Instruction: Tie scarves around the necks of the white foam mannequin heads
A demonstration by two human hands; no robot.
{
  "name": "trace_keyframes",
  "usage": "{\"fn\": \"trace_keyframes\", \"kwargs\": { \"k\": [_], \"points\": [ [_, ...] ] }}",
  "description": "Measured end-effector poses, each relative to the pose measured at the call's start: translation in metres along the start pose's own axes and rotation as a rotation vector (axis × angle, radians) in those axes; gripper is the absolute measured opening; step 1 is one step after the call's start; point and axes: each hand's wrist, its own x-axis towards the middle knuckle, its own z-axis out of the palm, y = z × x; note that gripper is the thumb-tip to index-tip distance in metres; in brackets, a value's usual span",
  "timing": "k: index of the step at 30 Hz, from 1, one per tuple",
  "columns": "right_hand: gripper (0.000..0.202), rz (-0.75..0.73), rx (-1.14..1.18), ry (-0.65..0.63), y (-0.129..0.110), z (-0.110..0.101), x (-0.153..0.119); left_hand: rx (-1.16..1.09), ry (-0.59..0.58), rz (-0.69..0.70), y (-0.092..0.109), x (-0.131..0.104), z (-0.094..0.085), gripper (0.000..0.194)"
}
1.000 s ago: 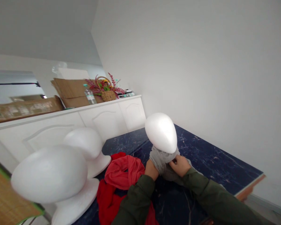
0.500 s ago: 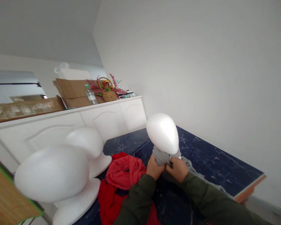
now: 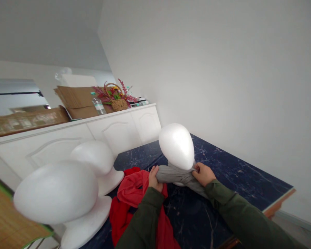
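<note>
A white foam mannequin head (image 3: 176, 145) stands on the dark blue marbled table (image 3: 230, 173). A grey scarf (image 3: 176, 175) is wrapped around its neck. On the left side of the neck, my left hand (image 3: 155, 179) is closed on the scarf's gathered cloth. My right hand (image 3: 204, 174) pinches the scarf at the right side, just below the head's narrow end. Beside my left wrist lies a red scarf (image 3: 133, 190), loosely coiled, with a length trailing toward the table's front edge.
Two more white foam heads, a near one (image 3: 57, 192) and a farther one (image 3: 93, 155), stand on the left. Behind is a white cabinet (image 3: 119, 131) bearing cardboard (image 3: 77, 100), a bottle (image 3: 99, 105) and a flower basket (image 3: 119, 104). A wall rises along the table's right side.
My hands were close together at the front of the neck and have moved apart to either side, drawing the grey scarf sideways. The view has shifted slightly.
</note>
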Motion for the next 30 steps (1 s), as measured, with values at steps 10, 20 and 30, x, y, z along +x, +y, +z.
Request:
{"fn": "trace_keyframes", "kwargs": {
  "k": [10,20,30],
  "points": [
    [0.039,0.004,0.009,-0.277,0.021,0.003,0.017,0.27,0.185,0.349,0.005,0.008,-0.005,0.029],
    [0.042,0.059,0.336,-0.173,0.03,0.008,0.023,1.07,-0.359,0.437,-0.005,-0.01,0.001,0.026],
    [0.039,0.433,1.03,-0.499,0.018,0.007,0.011,0.868,-0.444,0.389,0.003,-0.008,-0.002,0.023]
  ]
}}
